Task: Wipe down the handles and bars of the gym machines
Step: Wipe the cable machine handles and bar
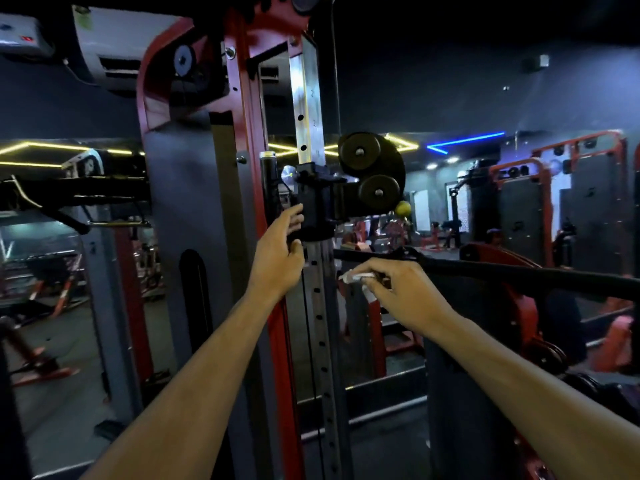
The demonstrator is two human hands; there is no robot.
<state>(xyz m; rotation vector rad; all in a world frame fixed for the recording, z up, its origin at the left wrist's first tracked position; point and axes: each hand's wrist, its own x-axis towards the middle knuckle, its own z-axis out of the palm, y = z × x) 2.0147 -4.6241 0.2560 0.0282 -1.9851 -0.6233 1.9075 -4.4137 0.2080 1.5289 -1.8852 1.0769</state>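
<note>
the cable machine (242,168) fills the middle of the view, its red frame rising past the top edge with a perforated steel upright (320,306) running down the front. on that upright sits the black pulley carriage (318,199), two round pulley wheels (370,171) jutting off its right side. a long black bar (519,275) reaches from the carriage area out toward the right edge, sloping slightly down. beside the carriage, on its left, stands a short black adjustment handle (269,181) with a pale cap.

the left hand (280,251) is at the lower part of that handle and the carriage's left face, its fingers curled against the black housing; its grip looks partly closed on the carriage, though how firmly it holds cannot be told. the right hand (401,289) hangs just below the near end of the bar, pinching a small crumpled white wipe (356,277) between thumb and fingers.

judging from this, the step in hand is steadying the carriage while bringing the wipe to the bar or handle; wiping contact is not yet made. the next move likely calls for lifting the wipe onto the bar, wrapping it round, and drawing it along the length while the left hand keeps the carriage from shifting.
</note>
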